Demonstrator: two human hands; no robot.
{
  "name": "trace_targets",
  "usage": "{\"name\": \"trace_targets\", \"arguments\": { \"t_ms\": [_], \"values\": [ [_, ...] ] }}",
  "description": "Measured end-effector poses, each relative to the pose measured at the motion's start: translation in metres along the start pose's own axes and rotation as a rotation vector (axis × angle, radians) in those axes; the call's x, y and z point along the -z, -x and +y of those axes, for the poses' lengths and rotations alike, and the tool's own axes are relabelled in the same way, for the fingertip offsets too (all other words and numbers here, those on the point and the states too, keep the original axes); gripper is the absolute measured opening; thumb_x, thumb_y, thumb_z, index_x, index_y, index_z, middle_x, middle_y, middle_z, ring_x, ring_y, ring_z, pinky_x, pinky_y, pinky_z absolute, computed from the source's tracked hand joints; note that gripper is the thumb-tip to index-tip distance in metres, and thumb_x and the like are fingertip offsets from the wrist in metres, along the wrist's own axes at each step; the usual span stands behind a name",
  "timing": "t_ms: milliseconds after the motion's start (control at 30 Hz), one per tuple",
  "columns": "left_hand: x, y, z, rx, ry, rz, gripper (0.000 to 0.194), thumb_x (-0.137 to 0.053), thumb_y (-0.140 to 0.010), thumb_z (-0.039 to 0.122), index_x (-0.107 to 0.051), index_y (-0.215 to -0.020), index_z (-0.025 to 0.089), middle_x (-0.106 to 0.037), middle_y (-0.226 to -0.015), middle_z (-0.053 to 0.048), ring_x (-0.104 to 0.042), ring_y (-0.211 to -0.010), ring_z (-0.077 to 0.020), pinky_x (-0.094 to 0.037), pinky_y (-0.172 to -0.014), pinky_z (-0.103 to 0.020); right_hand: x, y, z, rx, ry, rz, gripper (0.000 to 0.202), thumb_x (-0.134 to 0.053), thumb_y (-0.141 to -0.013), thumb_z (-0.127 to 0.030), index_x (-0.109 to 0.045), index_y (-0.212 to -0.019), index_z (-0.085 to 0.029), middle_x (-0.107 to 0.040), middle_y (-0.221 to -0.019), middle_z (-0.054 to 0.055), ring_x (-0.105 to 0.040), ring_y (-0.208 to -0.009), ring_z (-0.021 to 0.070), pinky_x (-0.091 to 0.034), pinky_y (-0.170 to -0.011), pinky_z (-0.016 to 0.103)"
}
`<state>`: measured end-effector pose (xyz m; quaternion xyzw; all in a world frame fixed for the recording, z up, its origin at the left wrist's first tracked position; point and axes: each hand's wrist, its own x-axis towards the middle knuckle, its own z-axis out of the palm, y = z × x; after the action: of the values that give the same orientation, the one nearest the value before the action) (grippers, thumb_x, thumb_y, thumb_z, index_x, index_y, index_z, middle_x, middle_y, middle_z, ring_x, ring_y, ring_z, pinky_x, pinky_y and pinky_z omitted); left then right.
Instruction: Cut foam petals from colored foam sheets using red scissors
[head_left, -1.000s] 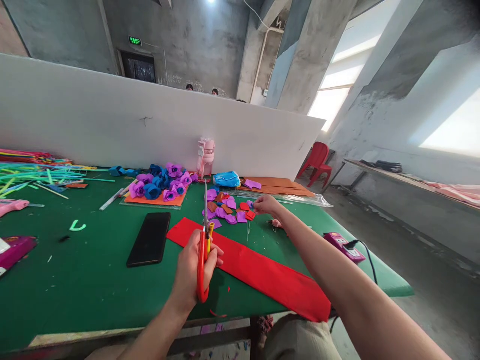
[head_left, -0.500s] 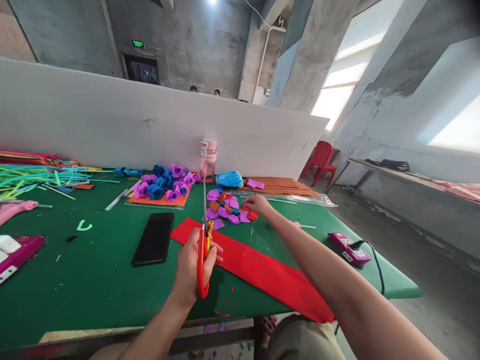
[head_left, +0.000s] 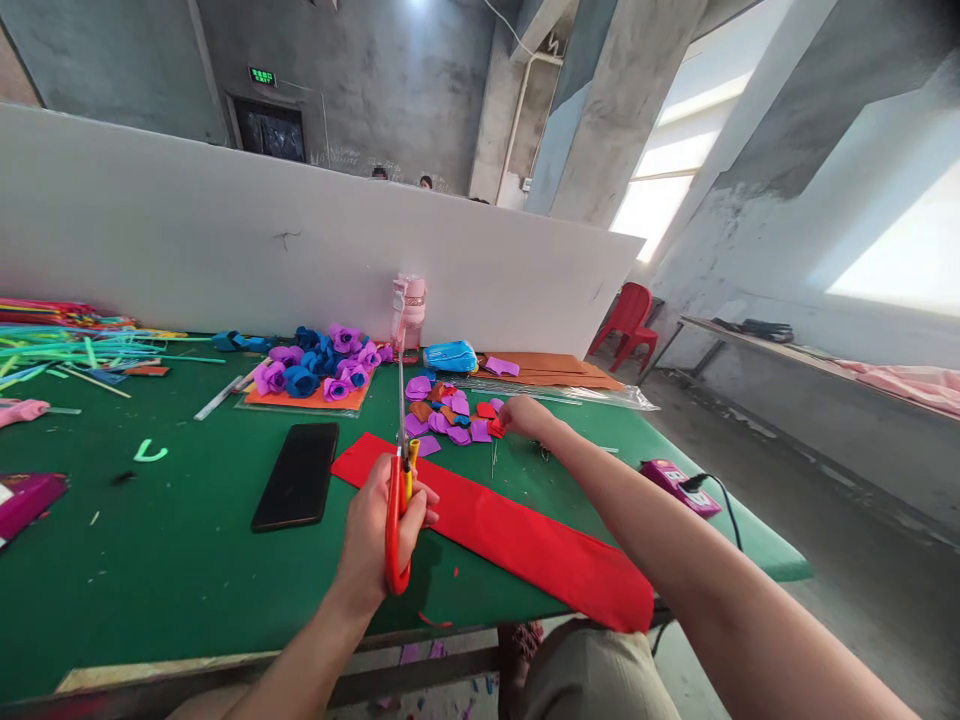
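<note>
My left hand point(head_left: 382, 535) is wrapped round a pair of scissors point(head_left: 394, 530) with red handles and a yellow part, blades pointing up and away from me. Beneath it a long folded strip of red paper point(head_left: 517, 525) lies slantwise across the green table. My right hand point(head_left: 526, 416) reaches past the strip, fingers curled down beside small red paper pieces point(head_left: 496, 428); what its fingertips hold, if anything, is hidden. Left of those pieces lies a loose pile of purple, brown and blue cut petals point(head_left: 450, 412).
A black phone point(head_left: 296, 475) lies left of the scissors. Behind are purple and blue paper flowers point(head_left: 319, 362), a pink bottle point(head_left: 409, 315), a blue packet point(head_left: 450, 357) and brown sheets point(head_left: 555, 370). A power strip point(head_left: 679, 487) sits right; a white board point(head_left: 315, 230) stands across the back.
My right hand has shifted a little right from the red pieces, uncovering more of them. My left hand keeps the scissors in place. The whole view has turned slightly right.
</note>
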<state>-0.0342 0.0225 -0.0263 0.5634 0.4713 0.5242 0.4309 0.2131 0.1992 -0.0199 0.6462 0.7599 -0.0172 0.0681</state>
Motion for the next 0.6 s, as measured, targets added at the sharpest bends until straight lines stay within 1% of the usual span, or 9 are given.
{"name": "trace_targets", "arguments": {
  "t_ms": [200,300,400,467,533,600],
  "values": [
    [0.0000,-0.0001,0.0020,0.001,-0.013,0.015,0.017,-0.055,-0.079,0.032,-0.048,-0.088,0.019,-0.068,-0.079,-0.003,-0.068,-0.060,-0.0170,-0.055,-0.059,-0.028,-0.0040,-0.0003,0.0022,0.044,0.065,-0.096,0.026,-0.054,-0.089,-0.032,-0.058,-0.109,-0.017,-0.060,-0.111,0.007,-0.060,-0.093,0.0190,-0.052,-0.080,0.039],
    [0.0003,-0.0002,0.0021,0.000,-0.014,0.021,0.017,-0.055,-0.080,0.031,-0.048,-0.090,0.019,-0.068,-0.078,-0.002,-0.068,-0.059,-0.0166,-0.055,-0.059,-0.028,-0.0017,-0.0008,0.0057,0.083,0.092,-0.113,0.023,-0.055,-0.088,-0.033,-0.060,-0.104,-0.016,-0.062,-0.106,0.006,-0.061,-0.091,0.0184,-0.052,-0.079,0.038],
    [0.0008,0.0002,0.0012,0.006,-0.023,0.010,0.016,-0.054,-0.081,0.031,-0.048,-0.089,0.019,-0.068,-0.081,-0.003,-0.068,-0.060,-0.0164,-0.056,-0.060,-0.028,0.0022,-0.0007,0.0084,0.128,0.107,-0.103,0.022,-0.055,-0.088,-0.033,-0.061,-0.098,-0.015,-0.064,-0.100,0.005,-0.061,-0.089,0.0178,-0.051,-0.078,0.037],
    [0.0009,0.0007,0.0003,0.007,-0.031,0.008,0.016,-0.053,-0.081,0.031,-0.048,-0.090,0.019,-0.067,-0.080,-0.003,-0.068,-0.060,-0.0163,-0.055,-0.060,-0.028,0.0043,-0.0005,0.0089,0.162,0.114,-0.087,0.017,-0.057,-0.086,-0.029,-0.063,-0.094,-0.015,-0.066,-0.097,0.005,-0.061,-0.088,0.0179,-0.049,-0.078,0.036],
    [0.0005,0.0010,-0.0002,0.006,-0.029,0.006,0.017,-0.054,-0.081,0.031,-0.048,-0.091,0.019,-0.067,-0.078,-0.002,-0.067,-0.060,-0.0164,-0.055,-0.060,-0.028,0.0051,-0.0008,0.0081,0.193,0.122,-0.069,0.010,-0.059,-0.082,-0.022,-0.067,-0.087,-0.017,-0.068,-0.094,0.005,-0.062,-0.089,0.0193,-0.047,-0.075,0.032],
    [0.0000,0.0008,-0.0002,0.008,-0.015,0.001,0.017,-0.054,-0.081,0.031,-0.048,-0.092,0.020,-0.066,-0.077,-0.001,-0.067,-0.060,-0.0165,-0.055,-0.060,-0.029,0.0045,-0.0023,0.0066,0.217,0.128,-0.058,0.010,-0.060,-0.077,-0.014,-0.069,-0.078,-0.019,-0.069,-0.090,0.006,-0.062,-0.089,0.0213,-0.043,-0.071,0.028]
  ]
}}
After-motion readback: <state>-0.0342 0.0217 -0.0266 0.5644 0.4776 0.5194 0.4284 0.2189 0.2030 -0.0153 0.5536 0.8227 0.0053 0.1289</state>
